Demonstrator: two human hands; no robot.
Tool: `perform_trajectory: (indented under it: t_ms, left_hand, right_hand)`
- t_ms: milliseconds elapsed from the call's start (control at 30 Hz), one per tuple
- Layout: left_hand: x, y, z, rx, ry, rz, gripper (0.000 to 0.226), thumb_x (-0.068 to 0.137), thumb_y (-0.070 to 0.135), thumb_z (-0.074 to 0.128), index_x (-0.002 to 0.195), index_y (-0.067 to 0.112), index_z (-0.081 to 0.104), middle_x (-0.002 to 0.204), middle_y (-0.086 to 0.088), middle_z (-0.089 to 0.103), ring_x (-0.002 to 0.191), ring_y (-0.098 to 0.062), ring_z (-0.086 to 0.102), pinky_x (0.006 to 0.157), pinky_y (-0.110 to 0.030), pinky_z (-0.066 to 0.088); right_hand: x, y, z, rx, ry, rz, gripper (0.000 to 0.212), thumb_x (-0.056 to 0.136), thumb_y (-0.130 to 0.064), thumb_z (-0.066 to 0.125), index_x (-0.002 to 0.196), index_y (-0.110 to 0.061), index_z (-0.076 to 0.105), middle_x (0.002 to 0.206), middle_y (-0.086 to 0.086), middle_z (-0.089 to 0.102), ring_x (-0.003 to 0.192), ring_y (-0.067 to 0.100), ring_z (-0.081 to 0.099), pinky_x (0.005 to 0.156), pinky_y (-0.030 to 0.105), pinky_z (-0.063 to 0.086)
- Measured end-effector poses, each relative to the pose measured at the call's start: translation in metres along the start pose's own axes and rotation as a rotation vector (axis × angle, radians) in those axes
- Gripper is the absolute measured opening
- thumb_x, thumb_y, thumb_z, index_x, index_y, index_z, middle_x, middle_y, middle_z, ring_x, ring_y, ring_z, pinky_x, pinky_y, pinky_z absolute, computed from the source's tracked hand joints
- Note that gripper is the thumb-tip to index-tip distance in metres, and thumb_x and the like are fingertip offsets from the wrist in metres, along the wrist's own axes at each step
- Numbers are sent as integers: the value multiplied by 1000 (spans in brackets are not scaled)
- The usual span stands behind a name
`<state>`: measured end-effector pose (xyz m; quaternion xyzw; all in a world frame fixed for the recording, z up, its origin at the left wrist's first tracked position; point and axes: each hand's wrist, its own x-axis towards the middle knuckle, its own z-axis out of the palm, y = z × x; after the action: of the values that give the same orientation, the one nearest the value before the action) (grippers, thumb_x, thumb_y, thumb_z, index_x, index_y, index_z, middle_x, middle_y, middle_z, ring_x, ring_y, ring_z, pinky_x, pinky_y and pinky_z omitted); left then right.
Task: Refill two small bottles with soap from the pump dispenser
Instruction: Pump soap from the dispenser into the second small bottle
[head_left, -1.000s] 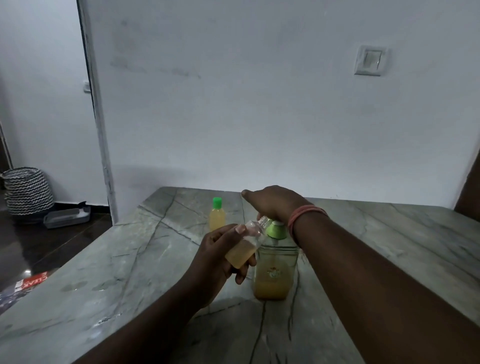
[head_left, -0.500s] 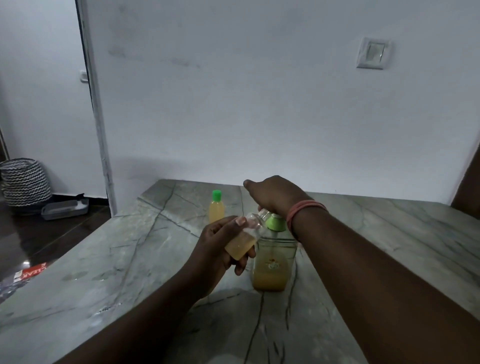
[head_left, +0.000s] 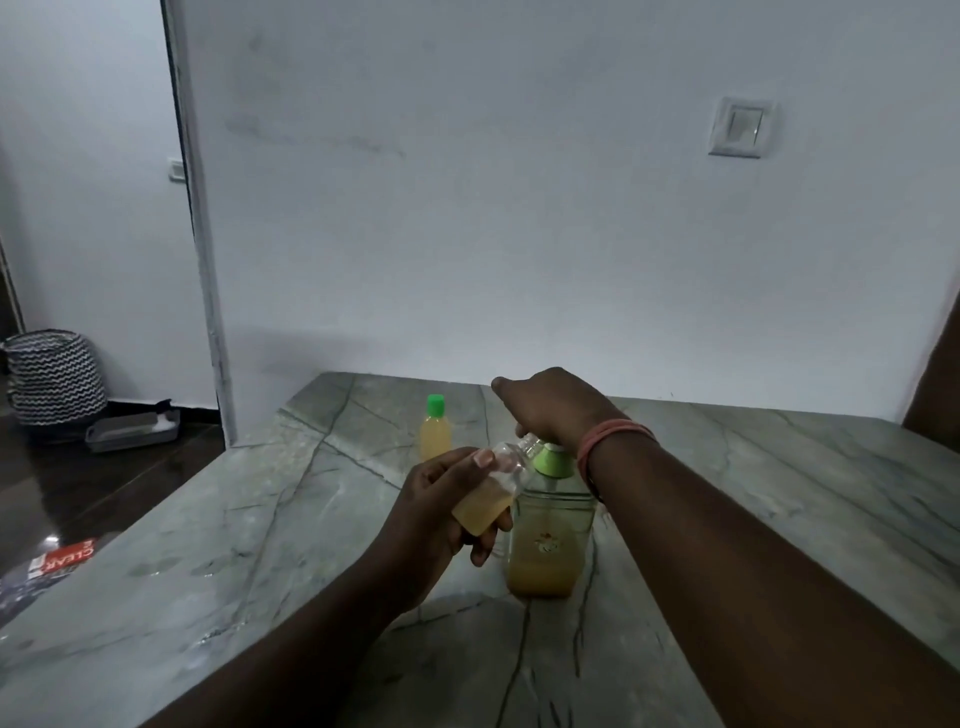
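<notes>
The pump dispenser stands on the grey marble table, its clear body holding yellow-orange soap in the lower part only. The right hand lies over its green pump head, fingers bent down on it. The left hand grips an uncapped small bottle, tilted with its mouth at the pump and about half full. A second small bottle, green-capped and nearly full, stands behind.

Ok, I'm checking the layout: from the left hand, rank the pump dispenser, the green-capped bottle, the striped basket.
1. Pump dispenser, just right of the left hand.
2. Green-capped bottle, behind it on the table.
3. Striped basket, far left on the floor.
</notes>
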<state>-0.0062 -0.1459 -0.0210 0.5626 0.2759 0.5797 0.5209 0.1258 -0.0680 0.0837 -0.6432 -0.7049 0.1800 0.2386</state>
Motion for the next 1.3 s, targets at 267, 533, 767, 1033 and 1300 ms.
perform_trajectory:
  t_ms: [267, 533, 767, 1033, 1300]
  left_hand:
    - [0, 0, -1, -1, -8, -2, 46, 80, 50, 67, 102, 11, 72, 74, -20, 64, 50, -21, 54, 43, -26, 43]
    - [0, 1, 2, 0, 3, -1, 46, 80, 50, 66, 103, 10, 71, 74, -19, 65, 51, -19, 56, 43, -25, 44]
    - [-1, 2, 2, 3, -12, -3, 51, 75, 56, 72, 102, 13, 73, 75, -19, 64, 52, -20, 55, 43, -25, 43]
    - [2, -1, 2, -11, 0, -6, 50, 78, 50, 68, 104, 6, 70, 73, -20, 64, 52, -21, 55, 42, -26, 43]
    - [-2, 2, 5, -12, 2, -12, 51, 76, 50, 69, 102, 7, 72, 73, -21, 64, 52, -21, 56, 41, -26, 43]
  right_hand:
    - [-1, -7, -6, -99, -57, -39, 56, 96, -56, 41, 117, -10, 67, 122, 8, 67, 104, 26, 62, 82, 32, 44]
    - [-3, -4, -4, -105, -75, -13, 65, 99, -57, 33, 129, -9, 63, 137, 9, 59, 121, 29, 55, 95, 34, 40]
    - [-11, -15, -27, 16, -190, 40, 60, 101, -39, 27, 94, -5, 76, 96, 10, 77, 69, 21, 60, 58, 25, 45]
    - [-1, -8, -5, -43, -33, 20, 44, 98, -25, 28, 113, -9, 66, 122, 13, 66, 109, 30, 60, 101, 39, 45]
    - [-10, -15, -16, -82, -131, 43, 49, 105, -25, 23, 126, -4, 62, 134, 14, 59, 104, 25, 53, 89, 26, 37]
